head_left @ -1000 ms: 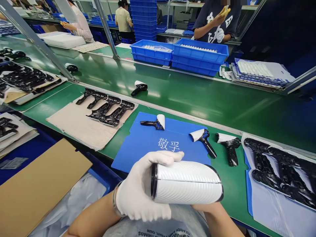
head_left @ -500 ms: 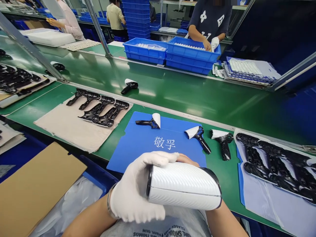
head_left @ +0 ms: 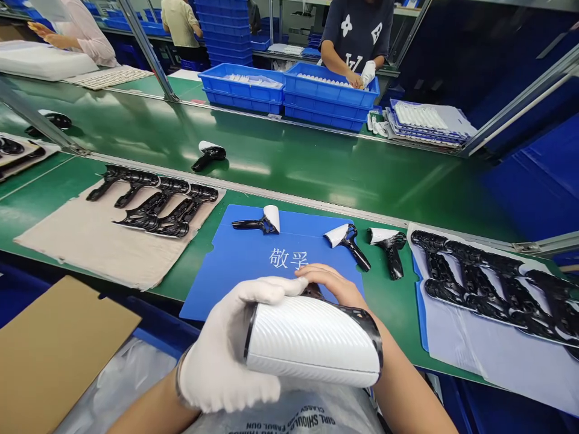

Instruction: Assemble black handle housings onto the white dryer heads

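My left hand [head_left: 224, 352], in a white cotton glove, grips the left end of a curved white shell [head_left: 312, 343] with a fine diagonal ribbed surface and a black rim. My bare right hand [head_left: 330, 283] comes round behind the shell, its fingers lying over the top edge and holding it. A small black part [head_left: 312, 291] shows between the fingers and the shell. Beyond my hands, on a blue plastic mat [head_left: 221, 283], lie two black handles with white shells attached; one is [head_left: 257, 224] and the other [head_left: 348, 242]. A third such piece [head_left: 389, 248] rests on the green bench.
Glossy black handles lie on a beige cloth [head_left: 58, 238] to the left and on a pale sheet [head_left: 493, 355] to the right. A cardboard sheet [head_left: 58, 355] sits at lower left. Across the green belt [head_left: 339, 169], a person's gloved hand [head_left: 367, 73] reaches at blue crates [head_left: 330, 99].
My right hand's fingers have come up over the shell's top edge, and the shell has tilted slightly. The whole scene has shifted left and upward in view as my head turned.
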The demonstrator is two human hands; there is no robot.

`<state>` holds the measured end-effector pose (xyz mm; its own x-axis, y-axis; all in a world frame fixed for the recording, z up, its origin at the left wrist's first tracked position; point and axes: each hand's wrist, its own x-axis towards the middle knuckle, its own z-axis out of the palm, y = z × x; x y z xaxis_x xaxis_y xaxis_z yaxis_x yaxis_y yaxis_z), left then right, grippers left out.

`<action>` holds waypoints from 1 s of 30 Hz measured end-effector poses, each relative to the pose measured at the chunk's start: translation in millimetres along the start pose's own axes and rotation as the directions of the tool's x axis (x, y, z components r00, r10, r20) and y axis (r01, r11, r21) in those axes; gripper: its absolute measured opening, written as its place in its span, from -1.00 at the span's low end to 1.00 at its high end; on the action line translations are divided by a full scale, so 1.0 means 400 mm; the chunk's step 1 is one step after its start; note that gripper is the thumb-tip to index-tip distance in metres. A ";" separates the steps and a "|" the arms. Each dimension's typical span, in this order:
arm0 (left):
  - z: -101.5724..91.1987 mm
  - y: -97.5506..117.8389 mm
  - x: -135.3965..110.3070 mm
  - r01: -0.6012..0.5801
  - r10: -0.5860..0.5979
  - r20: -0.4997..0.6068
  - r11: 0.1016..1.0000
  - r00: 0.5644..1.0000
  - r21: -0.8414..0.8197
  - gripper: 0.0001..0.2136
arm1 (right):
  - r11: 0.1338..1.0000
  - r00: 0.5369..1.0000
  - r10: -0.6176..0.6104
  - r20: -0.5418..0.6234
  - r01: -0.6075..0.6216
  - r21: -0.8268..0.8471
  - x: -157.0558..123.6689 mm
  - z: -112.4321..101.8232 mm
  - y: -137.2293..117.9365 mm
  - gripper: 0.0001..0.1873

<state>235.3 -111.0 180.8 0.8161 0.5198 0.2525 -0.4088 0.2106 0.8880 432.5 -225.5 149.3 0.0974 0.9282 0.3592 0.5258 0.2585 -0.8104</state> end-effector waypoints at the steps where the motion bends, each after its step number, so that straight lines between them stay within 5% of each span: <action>1: -0.002 -0.002 -0.001 -0.003 0.003 0.013 1.000 1.000 0.002 -0.33 | 1.000 1.000 -0.017 -0.013 0.017 -0.020 0.003 -0.002 0.000 -0.68; 8: 0.013 -0.010 -0.005 -0.005 0.006 -0.074 1.000 0.997 0.020 -0.40 | 0.979 0.990 -0.132 -0.046 0.123 -0.163 0.014 -0.018 0.016 -0.70; 23: -0.001 -0.011 0.015 0.010 -0.010 0.028 1.000 1.000 0.014 -0.25 | 0.878 0.942 -0.282 -0.185 0.175 -0.445 0.052 -0.069 -0.045 -0.45; 30: -0.018 -0.015 0.019 0.061 -0.062 0.064 0.998 0.996 0.012 -0.26 | 0.764 0.867 -0.416 -0.273 0.171 -0.623 0.019 -0.092 -0.070 -0.50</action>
<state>241.1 -102.2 174.5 0.8643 0.4517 0.2211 -0.3533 0.2325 0.9061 449.6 -235.5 192.0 0.0962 0.6242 0.7753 0.9444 0.1888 -0.2692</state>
